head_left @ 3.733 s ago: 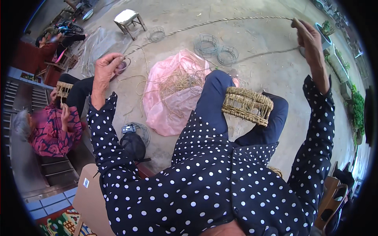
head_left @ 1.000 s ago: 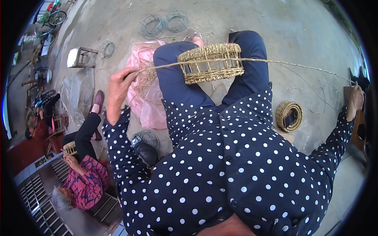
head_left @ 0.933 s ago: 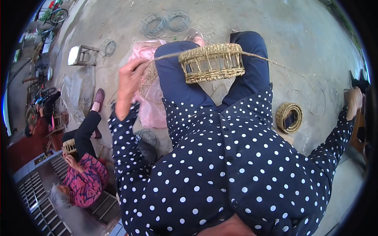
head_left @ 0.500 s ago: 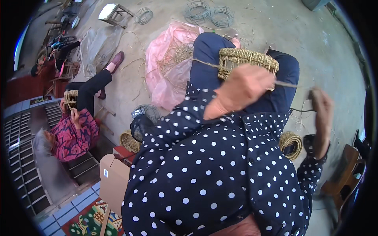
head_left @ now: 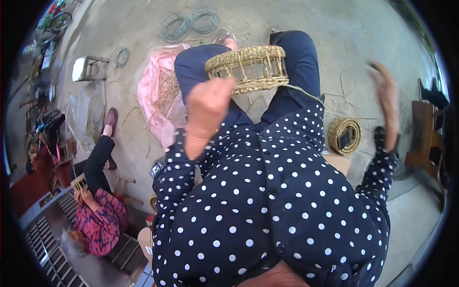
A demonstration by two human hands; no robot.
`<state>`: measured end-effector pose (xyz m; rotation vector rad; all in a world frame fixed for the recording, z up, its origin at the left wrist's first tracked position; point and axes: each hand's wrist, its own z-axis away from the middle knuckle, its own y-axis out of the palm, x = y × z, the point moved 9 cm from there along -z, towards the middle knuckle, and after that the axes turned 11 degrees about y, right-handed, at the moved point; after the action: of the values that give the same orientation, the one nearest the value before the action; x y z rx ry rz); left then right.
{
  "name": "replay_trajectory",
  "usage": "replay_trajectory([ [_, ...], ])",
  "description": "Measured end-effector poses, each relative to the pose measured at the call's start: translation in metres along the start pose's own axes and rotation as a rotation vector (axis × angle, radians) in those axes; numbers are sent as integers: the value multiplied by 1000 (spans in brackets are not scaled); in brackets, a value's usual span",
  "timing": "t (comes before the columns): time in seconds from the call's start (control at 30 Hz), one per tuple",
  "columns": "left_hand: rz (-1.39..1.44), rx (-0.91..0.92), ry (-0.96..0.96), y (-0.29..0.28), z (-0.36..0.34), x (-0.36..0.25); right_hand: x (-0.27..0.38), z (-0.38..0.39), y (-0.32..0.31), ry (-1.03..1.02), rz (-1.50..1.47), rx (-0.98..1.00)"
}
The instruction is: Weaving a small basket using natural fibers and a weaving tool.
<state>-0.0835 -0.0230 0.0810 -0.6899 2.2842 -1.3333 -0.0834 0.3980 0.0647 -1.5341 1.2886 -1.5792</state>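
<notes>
A woven straw basket (head_left: 248,86) with an open wire-and-straw side rests tilted between my knees. My left hand (head_left: 208,110) is closed at its lower left edge, and its fingertips are partly hidden. From the basket's right side a straw strand (head_left: 306,93) runs loosely over my lap. My right hand (head_left: 386,95) is raised well to the right, away from the basket. Its fingers are stretched out, somewhat blurred, with nothing visible in them.
A pink plastic sheet (head_left: 153,91) with loose straw lies left of my legs. Wire frames (head_left: 175,27) sit ahead; a rolled straw band (head_left: 344,136) lies right of my lap. At left, near a white-topped stool (head_left: 85,68), a co-worker (head_left: 100,220) holds another basket (head_left: 78,182).
The view has shifted, moving the scene left. My right hand, earlier pulling a strand taut, is now farther from the basket and apart from the strand. My left hand has moved to the basket's left edge.
</notes>
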Motion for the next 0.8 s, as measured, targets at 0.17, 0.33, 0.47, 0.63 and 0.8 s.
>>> replay_trajectory([
  [0.17,153,55,127,24,-31,-61,216,84,116,36,-554,938],
  [0.33,381,6,-145,19,17,-17,140,68,118,238,-597,705],
  [0.47,326,-5,-72,24,0,-33,167,74,101,-257,-444,364],
  [0.63,233,41,29,34,-33,-55,188,81,98,-150,-739,303],
  [0.8,129,-24,-8,29,-52,-30,125,58,103,91,-626,79],
])
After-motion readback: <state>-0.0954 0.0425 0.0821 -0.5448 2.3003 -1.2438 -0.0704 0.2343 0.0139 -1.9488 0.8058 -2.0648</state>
